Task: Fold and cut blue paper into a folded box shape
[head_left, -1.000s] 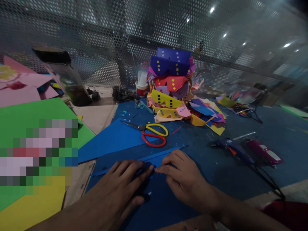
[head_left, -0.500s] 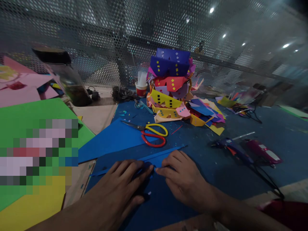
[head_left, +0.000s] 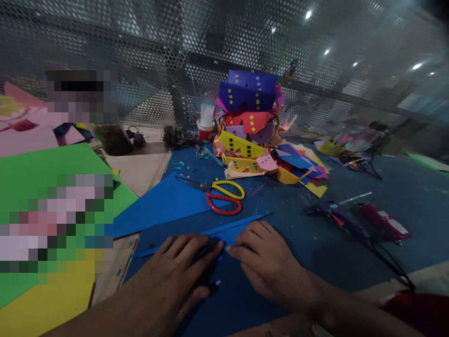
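Observation:
A narrow blue paper strip (head_left: 242, 222) lies slantwise on the blue tabletop, partly covered by both hands. My left hand (head_left: 182, 262) rests palm down over its left part, fingers stretched out and thumb apart. Curled beside it, my right hand (head_left: 264, 260) has its fingers pressed together, the tips low over the blue paper and close to my left index fingertip. What those right fingertips hold, if anything, is hidden. Beyond the strip, scissors (head_left: 224, 196) with one yellow and one red handle loop lie partly on a larger blue sheet (head_left: 157, 206).
A stack of coloured paper masks (head_left: 249, 96) stands at the back, beside paper scraps (head_left: 301, 161) and a paper cup (head_left: 206, 130). Two glue guns, one blue (head_left: 342, 217) and one magenta (head_left: 384, 221), lie right with trailing cords. Green sheets (head_left: 63, 159) lie left.
My right hand has shifted very slightly downward. My left hand, the strip and the scissors stay in place.

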`<action>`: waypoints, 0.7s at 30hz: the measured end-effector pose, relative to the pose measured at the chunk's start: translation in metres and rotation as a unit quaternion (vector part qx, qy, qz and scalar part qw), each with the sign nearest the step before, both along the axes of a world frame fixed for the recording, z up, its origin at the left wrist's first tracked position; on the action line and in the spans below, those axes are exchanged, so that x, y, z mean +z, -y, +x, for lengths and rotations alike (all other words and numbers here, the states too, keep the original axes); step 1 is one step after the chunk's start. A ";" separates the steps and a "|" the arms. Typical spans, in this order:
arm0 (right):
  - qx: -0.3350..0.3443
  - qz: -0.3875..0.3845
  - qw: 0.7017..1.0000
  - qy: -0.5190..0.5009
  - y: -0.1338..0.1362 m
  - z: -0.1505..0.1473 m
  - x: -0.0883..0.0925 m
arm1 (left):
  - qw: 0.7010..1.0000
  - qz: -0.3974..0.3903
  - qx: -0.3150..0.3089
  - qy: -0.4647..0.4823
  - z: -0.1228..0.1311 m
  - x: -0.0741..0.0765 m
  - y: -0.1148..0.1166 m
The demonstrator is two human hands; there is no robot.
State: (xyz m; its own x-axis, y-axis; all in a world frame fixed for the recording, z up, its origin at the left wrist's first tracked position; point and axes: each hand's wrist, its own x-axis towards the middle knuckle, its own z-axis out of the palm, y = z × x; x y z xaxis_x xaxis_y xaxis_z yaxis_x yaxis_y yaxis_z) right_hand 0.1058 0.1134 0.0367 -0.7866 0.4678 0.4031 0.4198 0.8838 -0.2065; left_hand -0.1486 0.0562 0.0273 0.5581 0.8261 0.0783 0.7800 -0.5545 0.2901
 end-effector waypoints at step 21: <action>0.015 0.061 0.995 0.076 -0.001 -0.001 -0.001 | 1.000 0.021 -0.008 0.002 0.001 0.003 0.002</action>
